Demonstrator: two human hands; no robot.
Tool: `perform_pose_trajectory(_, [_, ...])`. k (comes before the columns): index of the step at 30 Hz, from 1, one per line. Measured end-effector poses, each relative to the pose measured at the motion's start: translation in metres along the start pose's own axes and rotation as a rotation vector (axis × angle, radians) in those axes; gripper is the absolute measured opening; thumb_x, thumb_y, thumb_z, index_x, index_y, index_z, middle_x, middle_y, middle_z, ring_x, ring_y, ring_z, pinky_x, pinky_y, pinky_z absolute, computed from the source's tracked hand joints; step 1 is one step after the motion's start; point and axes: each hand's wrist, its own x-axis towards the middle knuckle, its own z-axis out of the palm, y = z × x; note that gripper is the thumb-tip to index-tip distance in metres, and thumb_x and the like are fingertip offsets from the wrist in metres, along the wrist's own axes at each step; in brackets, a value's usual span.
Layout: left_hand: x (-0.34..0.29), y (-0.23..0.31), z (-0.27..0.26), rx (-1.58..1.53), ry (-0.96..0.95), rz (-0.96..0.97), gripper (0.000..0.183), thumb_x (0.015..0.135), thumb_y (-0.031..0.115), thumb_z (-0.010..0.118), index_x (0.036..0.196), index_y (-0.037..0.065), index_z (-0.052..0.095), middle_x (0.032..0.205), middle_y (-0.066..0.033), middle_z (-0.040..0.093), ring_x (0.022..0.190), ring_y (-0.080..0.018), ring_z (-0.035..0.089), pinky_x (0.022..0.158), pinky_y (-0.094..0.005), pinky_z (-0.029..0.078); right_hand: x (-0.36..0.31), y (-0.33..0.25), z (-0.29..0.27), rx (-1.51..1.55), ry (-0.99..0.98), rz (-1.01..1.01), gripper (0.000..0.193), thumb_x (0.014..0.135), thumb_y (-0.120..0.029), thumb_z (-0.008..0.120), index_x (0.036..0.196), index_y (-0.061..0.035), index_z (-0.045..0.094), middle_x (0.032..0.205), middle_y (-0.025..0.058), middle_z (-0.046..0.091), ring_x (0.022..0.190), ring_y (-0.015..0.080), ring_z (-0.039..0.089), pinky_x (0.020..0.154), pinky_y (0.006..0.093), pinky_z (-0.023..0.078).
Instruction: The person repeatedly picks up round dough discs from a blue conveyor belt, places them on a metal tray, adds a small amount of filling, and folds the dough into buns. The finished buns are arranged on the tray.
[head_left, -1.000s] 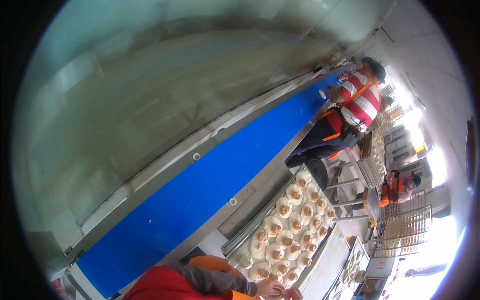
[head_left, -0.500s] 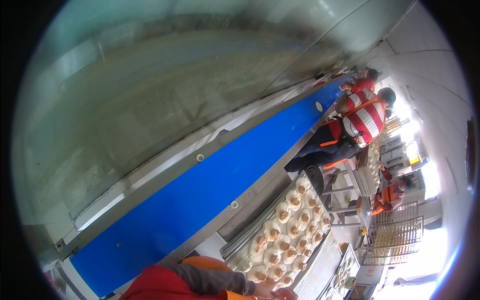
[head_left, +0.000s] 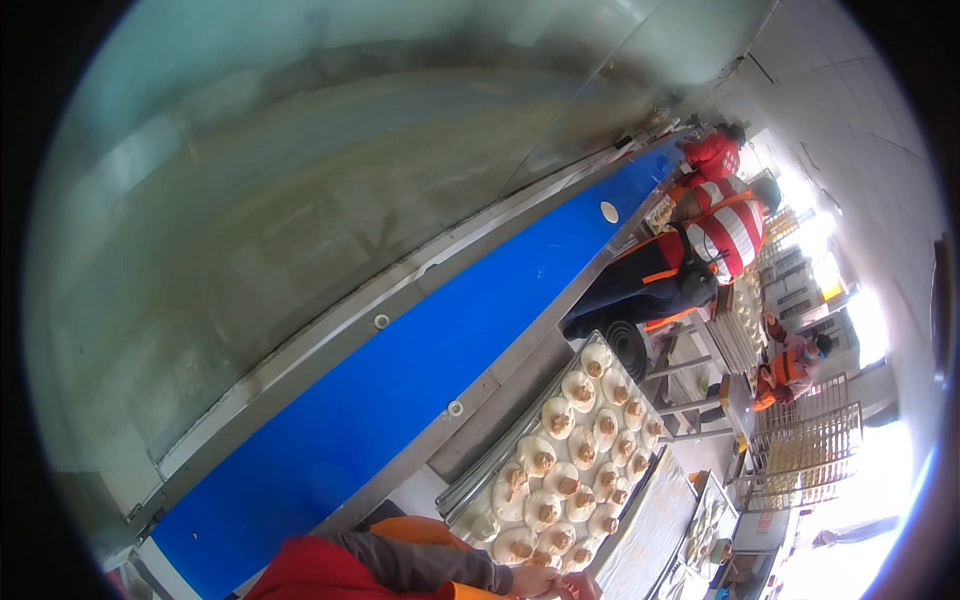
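Observation:
My left hand is at the lower edge, with its grey and red sleeve coming in from the lower left. Its fingers look curled, and what they hold is hidden. Against it, a few fingers of what seems to be my right hand show, mostly cut off by the edge. Just beyond both hands lies a tray of round, flat dough pieces, most topped with a brown lump of filling. One piece at the near left corner shows no brown lump.
A long blue conveyor belt runs diagonally on my left, carrying one pale dough disc far along. Co-workers stand beside its far end. Right of the tray is a pale flat surface. Wire racks and another person are farther right.
The view has shifted slightly. The dough disc on the belt appears a little nearer to me. My hands stay together at the lower edge, beside the tray.

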Motion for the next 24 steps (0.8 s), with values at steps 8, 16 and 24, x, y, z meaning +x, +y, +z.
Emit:
perform_pose_trajectory(8, [0.017,-0.031,0.015,-0.01,0.154,0.269,0.033,0.095,0.034,0.061,0.114,0.007,0.06,0.094,-0.0064,0.065,0.08,-0.0175,0.062,0.065,-0.033,0.052,0.015,-0.052,0.018,-0.94,0.184,-0.182,0.008,0.083,-0.013,0.07,0.082,-0.0062,0.065,0.076,0.0108,0.065,0.069,0.0297,0.063,0.063,0.0388,0.05])
perform_pose_trajectory(16, [-0.003,0.011,0.006,0.286,0.176,0.389,0.01,0.096,0.012,0.056,0.099,0.003,0.055,0.075,-0.0028,0.051,0.068,-0.0138,0.048,0.065,-0.0301,0.045,0.042,-0.103,0.027,-0.922,-0.038,-0.287,0.024,0.078,-0.008,0.072,0.101,-0.0046,0.065,0.085,0.0108,0.066,0.075,0.0291,0.065,0.066,0.0365,0.052])
perform_pose_trajectory(24, [-0.016,0.067,-0.03,-0.258,0.051,-0.224,0.025,0.102,0.026,0.048,0.12,0.012,0.057,0.098,-0.0007,0.059,0.087,-0.0118,0.059,0.07,-0.03,0.054,0.088,-0.119,0.032,-0.971,-0.221,-0.52,0.023,0.076,-0.007,0.071,0.098,-0.0062,0.064,0.086,0.0077,0.067,0.076,0.0258,0.066,0.068,0.0341,0.053])
